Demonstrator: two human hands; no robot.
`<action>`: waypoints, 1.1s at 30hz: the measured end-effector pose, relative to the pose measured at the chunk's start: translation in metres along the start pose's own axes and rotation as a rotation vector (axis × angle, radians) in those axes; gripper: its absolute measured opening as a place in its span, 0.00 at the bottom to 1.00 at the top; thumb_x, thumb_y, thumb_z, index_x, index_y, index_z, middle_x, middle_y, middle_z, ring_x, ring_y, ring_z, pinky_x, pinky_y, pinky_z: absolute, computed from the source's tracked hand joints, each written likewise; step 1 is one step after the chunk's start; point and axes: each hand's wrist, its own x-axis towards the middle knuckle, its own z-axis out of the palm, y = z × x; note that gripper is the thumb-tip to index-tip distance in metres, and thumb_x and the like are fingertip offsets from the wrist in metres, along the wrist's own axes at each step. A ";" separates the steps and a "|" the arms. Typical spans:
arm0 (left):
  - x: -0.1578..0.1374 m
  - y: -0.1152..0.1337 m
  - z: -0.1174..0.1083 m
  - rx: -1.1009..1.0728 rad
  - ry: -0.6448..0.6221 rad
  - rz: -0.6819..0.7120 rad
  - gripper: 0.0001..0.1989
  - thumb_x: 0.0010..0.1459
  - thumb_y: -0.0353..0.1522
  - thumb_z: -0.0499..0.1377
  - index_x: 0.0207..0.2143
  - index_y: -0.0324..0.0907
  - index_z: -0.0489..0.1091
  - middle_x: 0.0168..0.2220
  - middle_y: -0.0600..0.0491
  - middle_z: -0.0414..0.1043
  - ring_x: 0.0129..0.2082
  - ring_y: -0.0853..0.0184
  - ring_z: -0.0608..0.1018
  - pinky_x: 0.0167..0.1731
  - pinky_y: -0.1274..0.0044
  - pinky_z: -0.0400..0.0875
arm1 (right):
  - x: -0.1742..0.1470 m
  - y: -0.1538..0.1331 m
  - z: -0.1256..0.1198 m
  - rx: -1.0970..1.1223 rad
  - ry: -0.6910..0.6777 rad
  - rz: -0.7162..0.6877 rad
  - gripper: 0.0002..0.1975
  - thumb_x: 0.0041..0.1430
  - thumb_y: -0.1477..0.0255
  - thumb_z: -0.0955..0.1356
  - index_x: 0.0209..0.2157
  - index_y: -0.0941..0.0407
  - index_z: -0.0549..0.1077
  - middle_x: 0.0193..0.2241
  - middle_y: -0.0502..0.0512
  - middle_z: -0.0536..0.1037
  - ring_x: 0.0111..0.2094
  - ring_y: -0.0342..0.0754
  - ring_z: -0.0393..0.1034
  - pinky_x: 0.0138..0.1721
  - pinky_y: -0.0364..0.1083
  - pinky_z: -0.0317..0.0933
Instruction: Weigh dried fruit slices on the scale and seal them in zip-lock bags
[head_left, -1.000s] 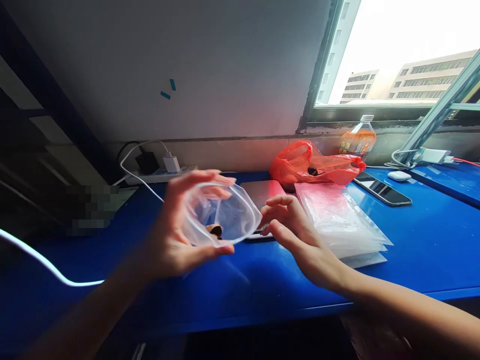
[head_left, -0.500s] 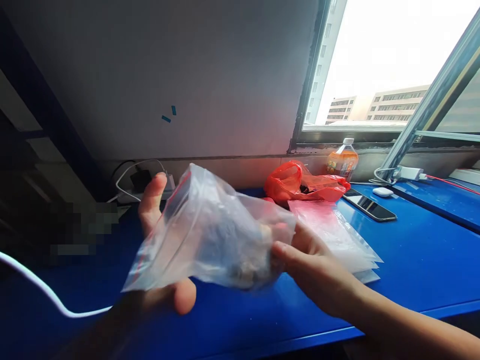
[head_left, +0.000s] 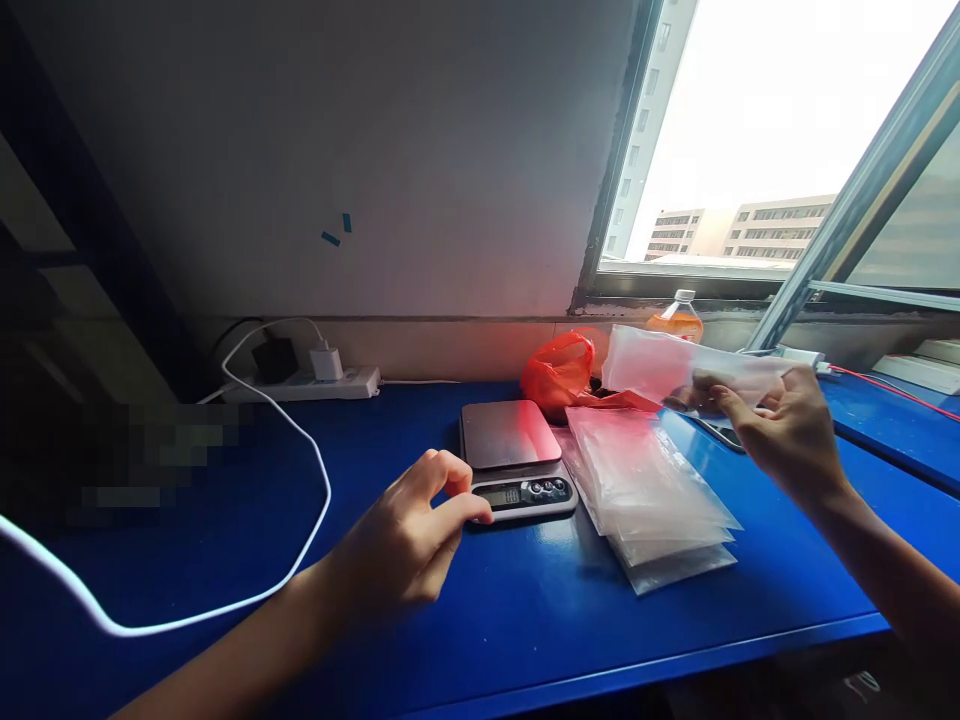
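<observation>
My left hand [head_left: 420, 525] has its fingers curled, with thumb and index finger pinching the front left corner of a digital scale [head_left: 517, 450]. The scale has a flat metal top with nothing on it and a small display reading around zero. Off to the right, my right hand [head_left: 795, 430] holds a clear plastic zip bag [head_left: 652, 365] up above the table, gripped by one end. Something dark shows through the bag's lower part, too unclear to name. Between my hands lies a stack of clear plastic bags [head_left: 652, 500], beside the scale.
A red plastic bag [head_left: 559, 370] sits behind the stack, with an orange drink bottle [head_left: 679, 315] by the window. A phone [head_left: 724, 435] is partly covered by my right hand's bag. On the left are a power strip [head_left: 360, 383] and a looping white cable [head_left: 322, 470].
My right hand has carried the zip bag up and to the right, uncovering the scale. My left hand, spread behind the bag before, has come to the scale's corner with fingers closed.
</observation>
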 end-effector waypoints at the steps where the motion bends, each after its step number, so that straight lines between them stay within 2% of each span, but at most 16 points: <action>1: 0.001 0.001 -0.002 -0.007 -0.021 -0.009 0.17 0.56 0.17 0.49 0.37 0.41 0.72 0.35 0.51 0.63 0.31 0.69 0.69 0.30 0.78 0.70 | 0.007 -0.005 0.003 -0.071 -0.023 -0.034 0.21 0.49 0.58 0.72 0.41 0.52 0.65 0.35 0.62 0.77 0.33 0.59 0.74 0.31 0.54 0.67; 5: 0.006 -0.001 -0.011 -0.025 -0.049 -0.048 0.16 0.56 0.18 0.50 0.38 0.41 0.72 0.34 0.52 0.62 0.32 0.69 0.70 0.30 0.78 0.69 | 0.045 -0.043 0.013 -0.468 -0.163 -0.235 0.19 0.58 0.59 0.67 0.47 0.54 0.66 0.39 0.67 0.77 0.35 0.60 0.71 0.33 0.54 0.59; 8: 0.009 -0.003 -0.015 0.007 -0.026 -0.005 0.15 0.56 0.18 0.51 0.38 0.41 0.72 0.33 0.52 0.62 0.31 0.70 0.70 0.29 0.79 0.69 | 0.076 -0.071 0.025 -0.621 -0.352 -0.379 0.19 0.59 0.61 0.66 0.49 0.56 0.68 0.42 0.68 0.77 0.36 0.58 0.70 0.31 0.50 0.55; 10: 0.010 -0.005 -0.016 0.042 -0.011 0.009 0.15 0.57 0.18 0.51 0.37 0.41 0.73 0.32 0.52 0.62 0.30 0.71 0.70 0.27 0.79 0.68 | 0.091 -0.083 0.036 -0.617 -0.463 -0.400 0.20 0.56 0.65 0.68 0.49 0.57 0.69 0.43 0.66 0.76 0.35 0.55 0.68 0.31 0.48 0.54; 14: 0.009 -0.008 -0.016 0.069 0.048 0.000 0.15 0.57 0.18 0.52 0.38 0.42 0.73 0.32 0.52 0.62 0.29 0.71 0.70 0.25 0.79 0.67 | 0.107 -0.093 0.052 -0.376 -0.555 -0.328 0.21 0.55 0.73 0.68 0.51 0.58 0.71 0.43 0.62 0.76 0.35 0.47 0.67 0.35 0.46 0.57; 17: 0.008 -0.010 -0.017 0.072 0.074 -0.005 0.17 0.56 0.18 0.52 0.40 0.44 0.74 0.32 0.52 0.63 0.28 0.70 0.69 0.24 0.79 0.66 | 0.109 -0.096 0.053 -0.267 -0.550 -0.327 0.16 0.58 0.72 0.66 0.47 0.60 0.74 0.45 0.62 0.76 0.38 0.44 0.67 0.39 0.44 0.57; 19: 0.008 -0.011 -0.018 0.086 0.088 -0.007 0.19 0.56 0.18 0.53 0.41 0.46 0.75 0.31 0.52 0.63 0.28 0.70 0.69 0.24 0.78 0.65 | 0.110 -0.097 0.048 -0.253 -0.520 -0.318 0.14 0.59 0.71 0.65 0.44 0.61 0.76 0.43 0.62 0.77 0.37 0.43 0.67 0.38 0.44 0.56; 24: 0.005 -0.014 -0.017 0.120 0.071 -0.040 0.22 0.57 0.18 0.50 0.40 0.46 0.78 0.30 0.52 0.63 0.29 0.69 0.67 0.26 0.77 0.66 | 0.118 -0.100 0.034 -0.272 -0.330 -0.279 0.14 0.57 0.74 0.66 0.42 0.64 0.77 0.36 0.64 0.77 0.31 0.42 0.63 0.36 0.46 0.55; 26: 0.004 -0.015 -0.015 0.132 0.044 -0.077 0.22 0.58 0.19 0.49 0.42 0.46 0.79 0.31 0.51 0.63 0.30 0.68 0.68 0.29 0.76 0.68 | 0.118 -0.100 0.031 -0.298 -0.285 -0.309 0.14 0.56 0.75 0.66 0.41 0.64 0.78 0.36 0.64 0.77 0.31 0.43 0.62 0.36 0.47 0.55; 30: 0.003 -0.015 -0.009 0.111 -0.092 -0.191 0.18 0.62 0.25 0.51 0.49 0.46 0.75 0.37 0.50 0.68 0.36 0.65 0.71 0.37 0.72 0.73 | 0.115 -0.097 0.026 -0.322 -0.306 -0.377 0.12 0.55 0.74 0.67 0.38 0.63 0.79 0.34 0.62 0.77 0.32 0.43 0.63 0.36 0.47 0.55; 33: 0.004 -0.012 -0.006 0.063 -0.181 -0.253 0.17 0.63 0.29 0.54 0.52 0.46 0.73 0.42 0.49 0.70 0.41 0.62 0.73 0.41 0.70 0.74 | 0.116 -0.093 0.020 -0.234 -0.127 -0.346 0.10 0.54 0.74 0.68 0.37 0.62 0.79 0.29 0.59 0.76 0.30 0.42 0.63 0.35 0.47 0.57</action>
